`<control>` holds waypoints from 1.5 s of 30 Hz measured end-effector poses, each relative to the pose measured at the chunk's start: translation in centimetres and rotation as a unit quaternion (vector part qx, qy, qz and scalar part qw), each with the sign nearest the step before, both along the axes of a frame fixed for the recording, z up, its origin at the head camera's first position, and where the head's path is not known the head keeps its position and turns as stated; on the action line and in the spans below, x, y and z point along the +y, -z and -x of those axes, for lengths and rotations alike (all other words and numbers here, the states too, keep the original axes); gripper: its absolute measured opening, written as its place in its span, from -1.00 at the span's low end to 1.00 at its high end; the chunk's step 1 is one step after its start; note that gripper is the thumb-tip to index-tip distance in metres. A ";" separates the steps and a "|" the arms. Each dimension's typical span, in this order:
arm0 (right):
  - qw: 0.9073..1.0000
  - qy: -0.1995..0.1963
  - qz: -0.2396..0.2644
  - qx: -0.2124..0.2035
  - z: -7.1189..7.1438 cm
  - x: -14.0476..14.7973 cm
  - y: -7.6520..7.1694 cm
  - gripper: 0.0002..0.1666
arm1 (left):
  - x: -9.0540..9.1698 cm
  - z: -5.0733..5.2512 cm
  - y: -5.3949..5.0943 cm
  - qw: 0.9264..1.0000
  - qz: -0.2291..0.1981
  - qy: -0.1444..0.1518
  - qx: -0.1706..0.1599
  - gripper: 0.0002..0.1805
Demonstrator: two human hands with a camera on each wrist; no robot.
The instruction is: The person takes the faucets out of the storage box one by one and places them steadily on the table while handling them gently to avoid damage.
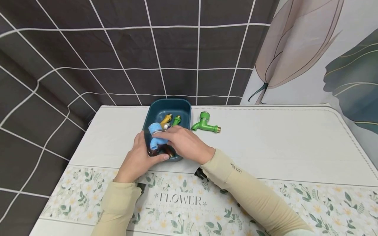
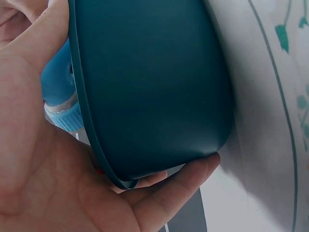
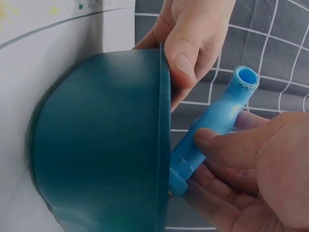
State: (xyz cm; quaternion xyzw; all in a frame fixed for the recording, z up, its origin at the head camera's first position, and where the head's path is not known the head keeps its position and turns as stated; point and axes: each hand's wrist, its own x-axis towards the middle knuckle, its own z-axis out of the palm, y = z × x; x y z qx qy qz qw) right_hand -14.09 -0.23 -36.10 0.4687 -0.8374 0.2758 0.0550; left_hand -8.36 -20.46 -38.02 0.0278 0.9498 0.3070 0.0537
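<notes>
A blue plastic tap (image 1: 159,141) with a ribbed round knob is pinched between the thumb and fingers of my right hand (image 1: 187,144), over the teal basin (image 1: 171,104). In the right wrist view the tap (image 3: 219,113) slants, its open threaded end pointing up and away from the basin's rim. My left hand (image 1: 137,160) grips the basin's near left corner, thumb along the rim and fingers outside the wall. Inside the basin lie a yellow tap (image 1: 166,120), a green tap (image 1: 176,120), a chrome-topped piece (image 1: 167,126) and dark brown pieces partly hidden by my hands.
Another green tap (image 1: 206,124) with a brass threaded end lies on the white tabletop (image 1: 265,144), right of the basin. A floral printed band (image 1: 183,209) runs along the table's front. Behind the basin stands a dark wall covering (image 1: 177,46) with white grid lines.
</notes>
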 end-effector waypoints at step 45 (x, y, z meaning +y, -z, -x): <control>0.998 0.055 0.010 0.005 -0.5 4.3 -0.9 -0.42 | 0.0 0.1 0.0 1.000 -0.008 -0.007 -0.003 0.37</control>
